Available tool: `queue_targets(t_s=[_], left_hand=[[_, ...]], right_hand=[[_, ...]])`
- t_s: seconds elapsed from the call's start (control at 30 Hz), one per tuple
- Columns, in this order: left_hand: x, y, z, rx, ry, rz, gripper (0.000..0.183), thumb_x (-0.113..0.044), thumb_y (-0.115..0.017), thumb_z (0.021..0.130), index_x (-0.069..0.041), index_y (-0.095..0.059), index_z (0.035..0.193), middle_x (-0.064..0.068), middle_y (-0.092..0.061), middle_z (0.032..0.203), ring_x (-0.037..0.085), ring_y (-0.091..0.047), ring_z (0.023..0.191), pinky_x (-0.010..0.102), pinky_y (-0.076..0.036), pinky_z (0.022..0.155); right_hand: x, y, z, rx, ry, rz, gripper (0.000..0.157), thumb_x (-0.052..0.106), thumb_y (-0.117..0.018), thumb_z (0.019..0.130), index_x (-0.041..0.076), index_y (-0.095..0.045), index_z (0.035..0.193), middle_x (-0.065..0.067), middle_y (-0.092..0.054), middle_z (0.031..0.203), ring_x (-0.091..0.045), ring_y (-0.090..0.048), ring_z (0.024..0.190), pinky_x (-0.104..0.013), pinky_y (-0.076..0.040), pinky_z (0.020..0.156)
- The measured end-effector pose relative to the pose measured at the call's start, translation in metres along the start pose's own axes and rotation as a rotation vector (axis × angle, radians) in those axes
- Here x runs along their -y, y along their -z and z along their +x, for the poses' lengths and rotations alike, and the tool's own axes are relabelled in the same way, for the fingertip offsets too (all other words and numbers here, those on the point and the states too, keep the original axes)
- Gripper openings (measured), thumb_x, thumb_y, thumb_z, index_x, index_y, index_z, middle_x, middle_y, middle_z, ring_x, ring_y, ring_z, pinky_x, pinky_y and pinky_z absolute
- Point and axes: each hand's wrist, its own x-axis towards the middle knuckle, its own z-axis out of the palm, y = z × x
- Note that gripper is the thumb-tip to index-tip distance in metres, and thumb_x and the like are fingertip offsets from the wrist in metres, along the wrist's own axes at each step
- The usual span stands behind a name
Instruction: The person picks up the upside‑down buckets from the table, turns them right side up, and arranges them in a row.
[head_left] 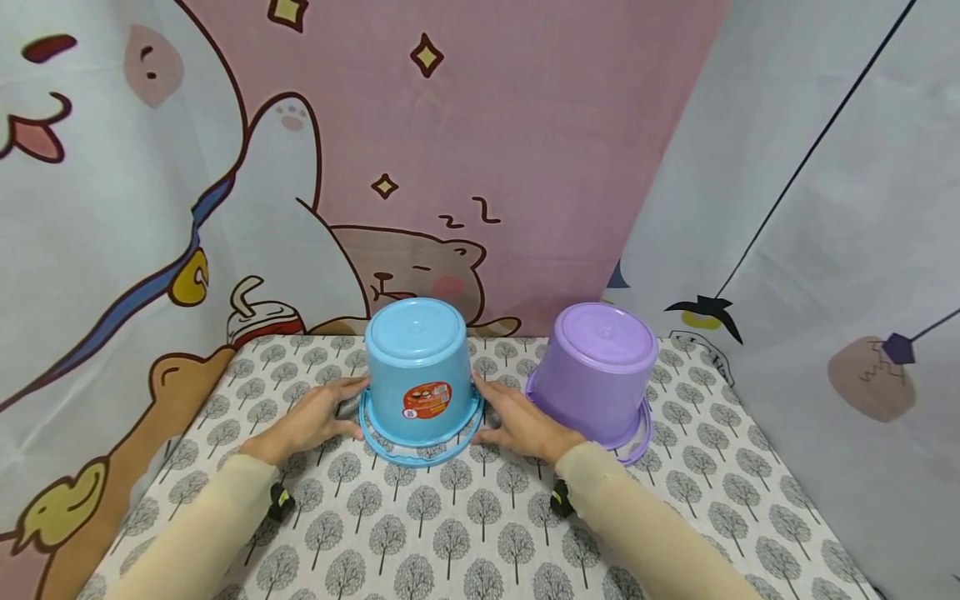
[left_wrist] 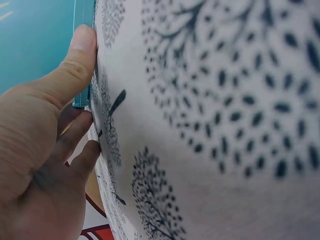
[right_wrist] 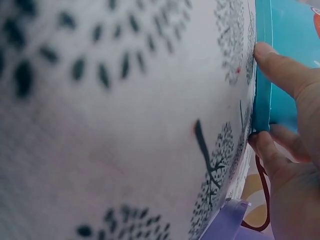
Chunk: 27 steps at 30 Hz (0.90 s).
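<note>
A light blue bucket (head_left: 420, 392) stands upside down on the patterned cloth, its red-orange label (head_left: 427, 400) facing me. Its blue handle (head_left: 423, 458) lies around the rim at the front. My left hand (head_left: 318, 417) is at the bucket's left side, thumb (left_wrist: 82, 42) against the blue band at its bottom edge, the other fingers loosely bent. On the opposite side is my right hand (head_left: 517, 421), with its thumb (right_wrist: 272, 57) and a fingertip right at the bottom edge. Close to the right hand, a purple bucket (head_left: 600, 375) also stands upside down.
The white cloth (head_left: 450, 537) with grey trees covers the table. Printed curtains hang behind it: pink with a bear (head_left: 420, 267) at the back, pale grey on the right. The purple bucket's handle (head_left: 641, 442) lies on the cloth at its right.
</note>
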Motion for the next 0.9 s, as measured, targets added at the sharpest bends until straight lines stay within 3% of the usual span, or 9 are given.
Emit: queue_targets(t_s=[0.2, 0.37, 0.7, 0.9], left_hand=[[-0.001, 0.0, -0.001, -0.008, 0.008, -0.009, 0.104, -0.033, -0.101, 0.086, 0.001, -0.053, 0.171, 0.032, -0.052, 0.177, 0.061, -0.054, 0.159, 0.077, -0.049, 0.131], [0.0, 0.002, -0.002, -0.015, -0.001, -0.042, 0.104, -0.033, -0.102, 0.084, 0.001, -0.054, 0.17, 0.032, -0.053, 0.175, 0.061, -0.057, 0.157, 0.077, -0.049, 0.131], [-0.008, 0.01, -0.009, -0.011, 0.017, -0.168, 0.101, -0.033, -0.1, 0.085, -0.006, -0.055, 0.171, 0.031, -0.054, 0.174, 0.058, -0.062, 0.152, 0.075, -0.055, 0.126], [-0.011, 0.012, -0.011, 0.002, 0.02, -0.287, 0.099, -0.026, -0.099, 0.087, -0.001, -0.053, 0.171, 0.032, -0.052, 0.175, 0.059, -0.064, 0.15, 0.068, -0.059, 0.123]], right_hand=[[-0.001, 0.002, -0.001, -0.006, -0.013, -0.01, 0.124, 0.047, -0.093, 0.099, 0.011, -0.014, 0.187, -0.027, -0.039, 0.186, -0.047, -0.048, 0.17, -0.064, -0.045, 0.14], [-0.003, 0.004, -0.001, -0.004, -0.007, 0.005, 0.126, 0.049, -0.093, 0.098, 0.016, -0.011, 0.187, -0.028, -0.038, 0.186, -0.046, -0.048, 0.17, -0.061, -0.044, 0.141], [-0.005, 0.008, -0.002, -0.016, 0.035, 0.046, 0.131, 0.051, -0.097, 0.093, 0.011, -0.015, 0.187, -0.023, -0.049, 0.181, -0.039, -0.055, 0.165, -0.057, -0.048, 0.139], [-0.005, 0.009, -0.003, -0.04, 0.057, 0.037, 0.136, 0.051, -0.101, 0.088, 0.009, -0.017, 0.186, -0.023, -0.054, 0.177, -0.039, -0.059, 0.161, -0.06, -0.051, 0.137]])
